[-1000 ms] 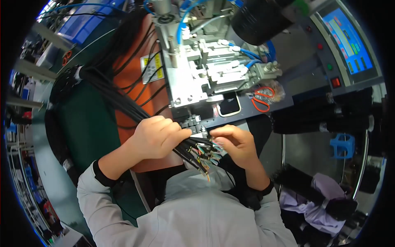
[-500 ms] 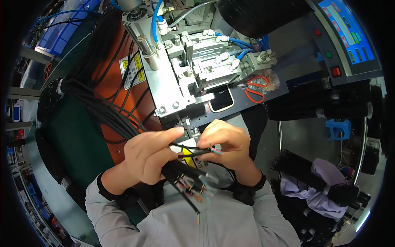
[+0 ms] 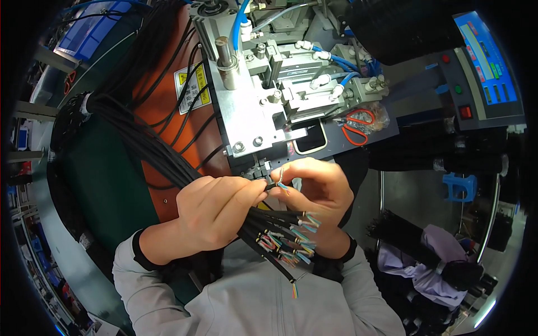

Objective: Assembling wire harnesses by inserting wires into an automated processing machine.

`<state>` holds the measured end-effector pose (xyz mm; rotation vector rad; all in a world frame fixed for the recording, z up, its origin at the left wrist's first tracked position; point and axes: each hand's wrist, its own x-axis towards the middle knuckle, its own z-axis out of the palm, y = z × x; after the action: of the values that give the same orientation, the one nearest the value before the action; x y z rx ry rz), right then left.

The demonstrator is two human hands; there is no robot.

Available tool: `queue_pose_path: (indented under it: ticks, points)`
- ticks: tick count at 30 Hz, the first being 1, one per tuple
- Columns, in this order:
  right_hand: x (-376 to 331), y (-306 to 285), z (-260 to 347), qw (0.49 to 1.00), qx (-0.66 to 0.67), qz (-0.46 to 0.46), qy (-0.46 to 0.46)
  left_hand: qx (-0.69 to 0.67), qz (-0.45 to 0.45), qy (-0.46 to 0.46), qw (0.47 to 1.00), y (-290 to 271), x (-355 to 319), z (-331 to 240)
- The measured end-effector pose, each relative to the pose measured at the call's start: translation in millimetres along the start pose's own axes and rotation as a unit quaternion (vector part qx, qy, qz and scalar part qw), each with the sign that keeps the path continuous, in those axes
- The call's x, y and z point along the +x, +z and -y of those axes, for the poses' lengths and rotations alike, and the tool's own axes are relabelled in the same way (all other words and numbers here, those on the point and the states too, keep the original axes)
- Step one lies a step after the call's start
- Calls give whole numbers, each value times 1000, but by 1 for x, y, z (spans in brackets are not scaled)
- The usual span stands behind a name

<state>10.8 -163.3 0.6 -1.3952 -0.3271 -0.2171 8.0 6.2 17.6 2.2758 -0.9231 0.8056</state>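
Observation:
My left hand (image 3: 216, 210) is closed, thumb and finger pinching one black cable (image 3: 270, 187) close to its stripped end. From that end fan thin coloured wires (image 3: 284, 186), mostly blue and white, with a bit of orange. My right hand (image 3: 322, 190) curls round these wires, its thumb and forefinger at either side of them. Below my left hand hangs a bundle of black cables (image 3: 258, 224), their ends stripped to coloured wires (image 3: 286, 246). One cable end (image 3: 292, 283) hangs lowest, in front of my grey jacket. The bundle's other stretch (image 3: 151, 148) runs off to the upper left.
A metal machine (image 3: 246, 117) with blue air tubes stands just beyond my hands. Red-handled scissors (image 3: 358, 126) and a phone-like dark object (image 3: 310, 139) lie beside it. At the upper right is a control panel (image 3: 485, 61). A blue stool (image 3: 459, 186) and cable bundles are at right.
My left fingers have moved onto the single cable's end, and the right hand has shifted slightly right. The hanging stripped ends have swung up and right. The whole view has shifted a little.

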Motion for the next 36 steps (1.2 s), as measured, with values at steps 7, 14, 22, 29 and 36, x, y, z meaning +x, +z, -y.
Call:
queue_pose_path:
  ticks: [7, 14, 22, 29, 36]
  points:
    - [13, -13, 1, 994, -77, 69, -34, 25, 0, 6, 1000, 1, -2, 0]
    - [17, -17, 7, 989, -123, 78, -30, 17, 57, -13, 998, -3, -5, 2]
    - [12, -2, 3, 935, -301, 25, -187, -40, 0, -71, 997, 9, -6, 2]
    - [25, -18, 11, 961, -211, 148, -95, -19, 29, -61, 998, 3, -5, 0]
    - [27, -26, -1, 953, -181, 177, -170, -54, 58, -95, 992, -2, -4, -3]
